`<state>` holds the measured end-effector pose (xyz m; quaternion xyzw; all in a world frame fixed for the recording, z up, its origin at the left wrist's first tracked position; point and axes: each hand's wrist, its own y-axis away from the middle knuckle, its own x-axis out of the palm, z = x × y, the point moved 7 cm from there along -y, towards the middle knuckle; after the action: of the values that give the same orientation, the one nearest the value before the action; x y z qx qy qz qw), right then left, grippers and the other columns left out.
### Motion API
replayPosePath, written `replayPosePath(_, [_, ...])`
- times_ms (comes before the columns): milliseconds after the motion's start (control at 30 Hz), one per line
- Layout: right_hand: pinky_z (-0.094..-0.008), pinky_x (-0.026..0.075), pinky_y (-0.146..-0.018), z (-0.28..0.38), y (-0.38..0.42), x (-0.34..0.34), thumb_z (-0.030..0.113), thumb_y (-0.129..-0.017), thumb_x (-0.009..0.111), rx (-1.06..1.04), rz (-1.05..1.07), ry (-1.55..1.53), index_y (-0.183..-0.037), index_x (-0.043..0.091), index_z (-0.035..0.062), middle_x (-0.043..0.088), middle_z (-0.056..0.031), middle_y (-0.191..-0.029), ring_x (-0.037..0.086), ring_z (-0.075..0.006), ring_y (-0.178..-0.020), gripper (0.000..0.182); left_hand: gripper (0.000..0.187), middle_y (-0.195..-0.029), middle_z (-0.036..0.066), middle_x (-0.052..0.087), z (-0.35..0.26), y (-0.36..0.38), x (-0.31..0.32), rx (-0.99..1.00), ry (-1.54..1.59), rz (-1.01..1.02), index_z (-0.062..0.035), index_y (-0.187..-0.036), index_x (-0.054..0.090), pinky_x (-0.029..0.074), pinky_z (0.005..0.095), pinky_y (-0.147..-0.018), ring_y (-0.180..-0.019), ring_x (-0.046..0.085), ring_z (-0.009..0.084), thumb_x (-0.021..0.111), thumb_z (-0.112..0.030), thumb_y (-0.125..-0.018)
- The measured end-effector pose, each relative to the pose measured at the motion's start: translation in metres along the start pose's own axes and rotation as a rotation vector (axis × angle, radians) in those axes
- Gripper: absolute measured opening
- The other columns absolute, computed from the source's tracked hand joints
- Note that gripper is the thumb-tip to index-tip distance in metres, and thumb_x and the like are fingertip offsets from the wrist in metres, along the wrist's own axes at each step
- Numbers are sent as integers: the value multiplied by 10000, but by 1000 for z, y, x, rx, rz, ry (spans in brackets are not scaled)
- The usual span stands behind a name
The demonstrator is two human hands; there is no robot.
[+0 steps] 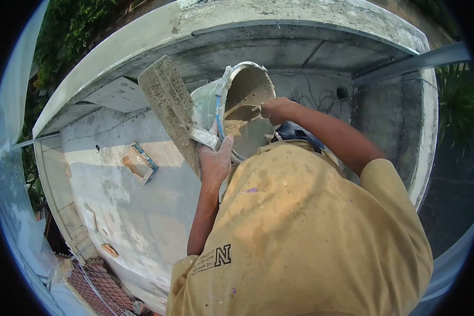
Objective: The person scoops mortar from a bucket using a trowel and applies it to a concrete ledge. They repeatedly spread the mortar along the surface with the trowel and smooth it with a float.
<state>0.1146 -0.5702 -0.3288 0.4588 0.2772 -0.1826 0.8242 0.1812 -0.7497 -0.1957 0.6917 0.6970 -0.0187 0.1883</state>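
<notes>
My left hand (216, 160) is closed round the pale handle of a long plastering float (168, 97). The float's broad face is coated in grey-brown mortar and stands tilted beside a bucket (207, 99). My right hand (277, 110) reaches to the bucket's mouth, its fingers wrapped round a small trowel (243, 112) whose blade is inside. The bucket is pale green and mortar-smeared, tipped with its opening towards me, and wet mortar lines its inner wall. A blue strap runs down its rim close to my left thumb.
A low concrete parapet (300, 16) curves round the far side. On the floor to the left lies an open cardboard box (140, 163), with a pale board (118, 95) behind it. Coiled cable (324, 100) rests at the right, and a metal beam (413, 63) crosses near the corner.
</notes>
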Motion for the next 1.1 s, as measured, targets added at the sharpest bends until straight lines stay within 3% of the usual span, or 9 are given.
replayPosePath(133, [-428, 542, -748, 7, 2, -7, 90, -727, 610, -45, -96, 48, -947, 664, 14, 680, -182, -943, 663, -349, -915, 238, 563, -1392, 209, 463, -7, 8, 2, -16, -82, 41, 100, -1367, 437, 299, 334, -1090, -1298, 424, 255, 628, -69, -865])
replayPosePath(333, [-410, 534, -788, 26, 22, 16, 56, -713, 629, -128, -52, -247, -955, 678, 21, 688, -192, -942, 651, -353, -969, 249, 566, -1379, 234, 471, -10, 8, 5, 42, -160, -11, 94, -1370, 436, 306, 344, -1090, -1299, 428, 259, 631, -71, -865])
replayPosePath(367, [-402, 519, -760, 28, 23, 22, 72, -696, 651, -116, 81, -317, -968, 663, -16, 682, -217, -936, 658, -343, -917, 287, 567, -1379, 236, 471, -8, 8, 7, 58, -160, -26, 100, -1370, 431, 307, 343, -1090, -1298, 430, 257, 630, -69, -866])
replayPosePath(433, [-403, 495, -720, 29, 36, 25, 109, -682, 690, -101, 113, -555, -950, 648, -50, 688, -206, -900, 656, -309, -847, 315, 561, -1390, 235, 460, -9, 8, 5, -17, -93, -76, 113, -1367, 424, 312, 338, -1087, -1299, 431, 257, 623, -61, -872])
replayPosePath(467, [-413, 472, -682, 25, 24, 35, 150, -673, 724, -213, 53, -602, -927, 646, -57, 686, -195, -852, 650, -261, -808, 337, 557, -1395, 234, 455, -11, 4, 10, -40, -43, -75, 120, -1365, 421, 314, 335, -1085, -1300, 431, 256, 620, -58, -876])
replayPosePath(533, [-372, 494, -698, 25, 27, 35, 177, -678, 743, -161, 241, -659, -1042, 646, -50, 688, -141, -828, 647, -228, -830, 440, 554, -1402, 220, 449, 14, -8, 6, -95, 111, -88, 127, -1376, 398, 323, 333, -1078, -1281, 446, 251, 602, -38, -887])
replayPosePath(700, [-333, 500, -612, -20, 31, 54, 175, -735, 747, -151, 248, -868, -927, 646, -33, 669, -75, -763, 635, -189, -702, 301, 562, -1334, 171, 504, 49, -34, -6, -162, 344, -202, 88, -1383, 403, 395, 354, -1021, -1170, 523, 248, 601, -35, -872])
replayPosePath(900, [-268, 404, -337, -71, 71, 36, 97, -799, 695, -198, 272, -1186, -813, 611, 23, 612, -46, -664, 530, -109, -408, 113, 458, -1205, 125, 584, 76, -59, 17, -343, 620, -188, 14, -1331, 475, 470, 393, -937, -1054, 595, 244, 547, -76, -888])
replayPosePath(1100, [-253, 415, -357, -160, 155, -20, 110, -808, 690, -177, 38, -1480, -949, 593, -3, 544, -21, -612, 507, -91, -412, 205, 421, -1143, 141, 598, 105, -79, 50, -500, 631, -287, 45, -1259, 511, 489, 377, -893, -993, 614, 264, 583, -74, -862])
